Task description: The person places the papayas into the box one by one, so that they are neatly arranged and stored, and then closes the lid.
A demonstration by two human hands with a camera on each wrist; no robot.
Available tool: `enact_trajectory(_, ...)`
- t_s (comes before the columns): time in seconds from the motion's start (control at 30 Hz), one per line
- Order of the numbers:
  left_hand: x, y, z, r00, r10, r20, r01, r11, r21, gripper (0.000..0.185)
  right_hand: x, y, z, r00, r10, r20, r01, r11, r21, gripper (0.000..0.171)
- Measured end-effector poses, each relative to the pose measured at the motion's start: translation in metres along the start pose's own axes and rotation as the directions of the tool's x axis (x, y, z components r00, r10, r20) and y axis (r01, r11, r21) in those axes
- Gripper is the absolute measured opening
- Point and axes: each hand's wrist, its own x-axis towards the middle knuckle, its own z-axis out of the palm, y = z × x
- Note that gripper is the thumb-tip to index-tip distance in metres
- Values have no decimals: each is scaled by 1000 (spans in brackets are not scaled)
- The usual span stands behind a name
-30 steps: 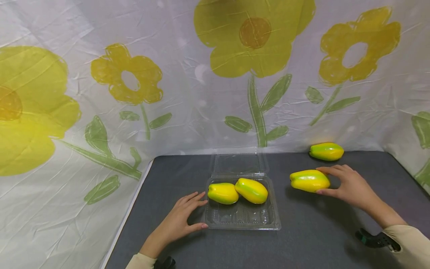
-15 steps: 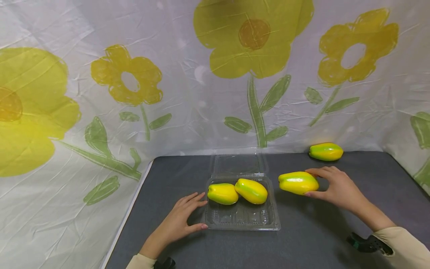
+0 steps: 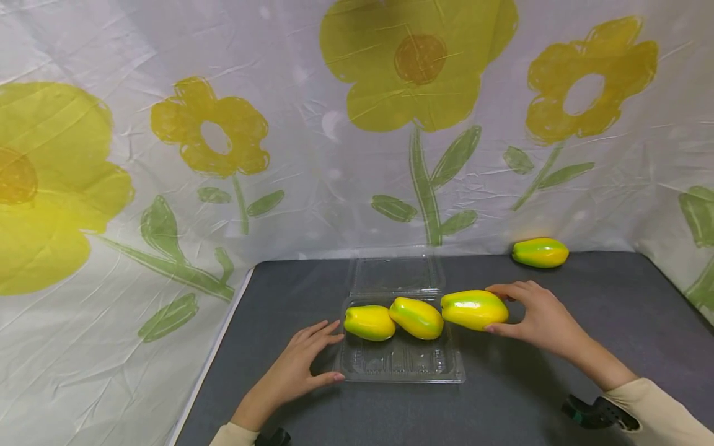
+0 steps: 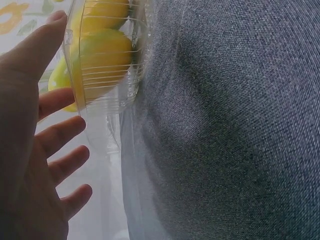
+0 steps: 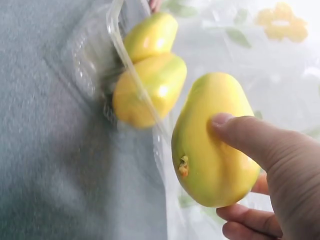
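right hand (image 3: 538,314) gripped a yellow-green fruit (image 3: 474,310) between thumb and fingertips, raised at the right edge of a clear plastic tray (image 3: 404,379) as seen from the head, above a dark grey desk (image 3: 502,402). left hand (image 3: 295,356) lay relaxed, fingers extended and spread, at the tray's left edge; whether it touched the plastic was unclear. inside, a second fruit (image 3: 368,323) and a third fruit (image 3: 417,318) sat side by side toward the tray's far edge. its lid (image 3: 396,272) lay folded open toward the desk's far edge, where a fourth fruit (image 3: 540,253) rested between the middle and the far right corner. the desktop, finely speckled in the left wrist view, had rounded far corners and carried a soft shadow beneath the right arm. behind the far edge and along the left side hung a creased white sheet (image 3: 312,204) printed with large yellow flowers (image 3: 379,93), green stems and leaves. pale sleeves (image 3: 664,402) and black wrist straps (image 3: 599,414) showed on both arms.
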Motion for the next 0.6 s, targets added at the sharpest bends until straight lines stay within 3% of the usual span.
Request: enact_trajectory(0.6, 0, 0, -1, 1000, -7, 10, 7, 1000, -5, 79, 8, -30, 13, 999, 11, 48, -15, 997, 82, 65)
